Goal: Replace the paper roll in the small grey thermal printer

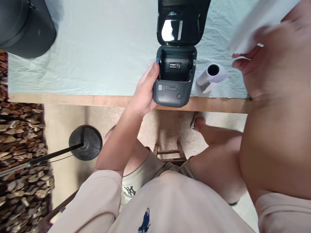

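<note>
Printer: small dark label printer (174, 81), lid up, at the table edge (109, 100).
Left hand (143, 92): steadying its side.
Right hand (269, 55): blurred, pinching white paper (255, 22).
Roll (211, 76): just beside.
Advice: brace the body firmly.

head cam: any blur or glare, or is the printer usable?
Head view: the right hand and the white paper it holds are motion-blurred; the printer and the left hand on its side are sharp. Glare patch on the inside of the open lid. The paper roll is crisp. Light is soft and even, shadows faint.
</note>
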`<action>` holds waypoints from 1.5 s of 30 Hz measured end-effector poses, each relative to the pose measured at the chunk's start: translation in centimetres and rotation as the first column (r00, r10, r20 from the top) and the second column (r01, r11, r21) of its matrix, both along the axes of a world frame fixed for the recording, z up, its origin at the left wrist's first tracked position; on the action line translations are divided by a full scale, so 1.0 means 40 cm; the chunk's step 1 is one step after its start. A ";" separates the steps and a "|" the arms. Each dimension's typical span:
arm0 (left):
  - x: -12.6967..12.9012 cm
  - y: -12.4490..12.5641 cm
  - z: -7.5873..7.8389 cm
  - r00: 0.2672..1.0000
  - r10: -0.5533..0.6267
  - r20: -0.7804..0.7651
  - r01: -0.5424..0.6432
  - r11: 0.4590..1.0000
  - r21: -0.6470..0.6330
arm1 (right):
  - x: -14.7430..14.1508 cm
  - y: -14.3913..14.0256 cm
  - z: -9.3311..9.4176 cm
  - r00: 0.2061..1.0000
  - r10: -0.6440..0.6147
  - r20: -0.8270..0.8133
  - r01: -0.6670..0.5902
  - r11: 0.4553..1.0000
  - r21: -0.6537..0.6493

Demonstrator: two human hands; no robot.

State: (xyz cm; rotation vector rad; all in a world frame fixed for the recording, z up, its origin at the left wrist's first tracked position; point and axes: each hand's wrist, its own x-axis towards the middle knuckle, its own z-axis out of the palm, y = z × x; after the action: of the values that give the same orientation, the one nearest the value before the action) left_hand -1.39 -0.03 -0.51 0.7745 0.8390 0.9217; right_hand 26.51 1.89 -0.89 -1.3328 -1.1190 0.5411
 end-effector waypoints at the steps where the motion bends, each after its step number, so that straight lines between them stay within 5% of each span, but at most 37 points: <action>1: 0.000 -0.003 0.005 1.000 -0.011 0.009 0.011 1.000 -0.002 | 0.013 0.003 -0.023 1.000 -0.026 0.006 0.025 0.996 0.088; 4: 0.005 -0.009 0.012 0.998 -0.014 0.068 0.013 1.000 0.011 | 0.038 -0.015 -0.056 0.992 -0.068 0.107 0.044 0.976 0.213; 9: 0.011 -0.001 -0.004 0.980 0.053 0.193 -0.031 0.993 -0.114 | 0.057 -0.061 -0.038 0.869 -0.077 0.488 0.124 0.990 -0.064; 13: 0.012 -0.001 -0.002 0.982 0.015 0.188 -0.002 0.997 -0.072 | 0.072 -0.084 -0.016 0.785 0.059 0.617 0.194 0.922 -0.335; 16: 0.015 -0.005 0.007 0.986 0.045 0.160 -0.034 0.997 -0.070 | 0.071 -0.113 0.004 0.730 0.026 0.683 0.054 0.994 -0.096; 19: 0.018 -0.005 0.008 0.986 0.029 0.167 -0.023 0.999 -0.040 | 0.021 -0.149 0.013 0.702 0.013 0.712 -0.103 0.991 0.084; 23: 0.023 -0.004 0.010 0.982 0.019 0.188 -0.012 0.999 -0.039 | -0.078 -0.161 -0.020 0.689 0.227 0.688 -0.036 0.959 -0.281; 25: 0.029 -0.006 0.016 0.978 0.069 0.198 -0.052 0.994 -0.092 | -0.099 -0.150 -0.044 0.722 0.241 0.648 -0.012 0.941 -0.337; 28: 0.033 -0.008 0.021 0.971 0.133 0.201 -0.101 0.982 -0.161 | -0.084 -0.129 -0.067 0.780 0.176 0.601 -0.025 0.968 -0.251; 31: 0.025 -0.004 0.013 0.971 0.104 0.216 -0.075 0.987 -0.141 | -0.058 -0.115 -0.060 0.886 0.031 0.463 -0.031 0.999 -0.007; 34: 0.018 0.000 0.004 0.985 0.051 0.163 -0.039 0.996 -0.074 | -0.078 -0.113 -0.012 0.938 0.049 0.343 -0.125 0.971 0.203; 37: 0.025 -0.003 0.012 0.989 0.110 0.098 -0.100 0.990 -0.102 | -0.155 -0.126 0.064 0.892 0.089 0.444 -0.210 0.950 0.232; 39: 0.035 -0.010 0.024 0.981 0.166 0.104 -0.149 0.977 -0.149 | -0.210 -0.134 0.108 0.786 0.151 0.599 -0.216 0.976 0.038; 42: 0.047 -0.020 0.043 0.979 0.159 0.131 -0.140 0.980 -0.144 | -0.250 -0.129 0.134 0.630 0.197 0.751 -0.039 0.974 -0.223; 45: 0.052 -0.022 0.052 0.978 0.137 0.157 -0.114 0.983 -0.146 | -0.246 -0.113 0.123 0.571 0.262 0.778 -0.004 0.948 -0.317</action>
State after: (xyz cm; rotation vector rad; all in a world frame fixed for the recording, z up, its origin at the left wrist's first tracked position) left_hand 0.69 -0.91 1.57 0.5227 0.8015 1.0155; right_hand 16.66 -2.62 4.03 -1.8372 -1.9841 0.1565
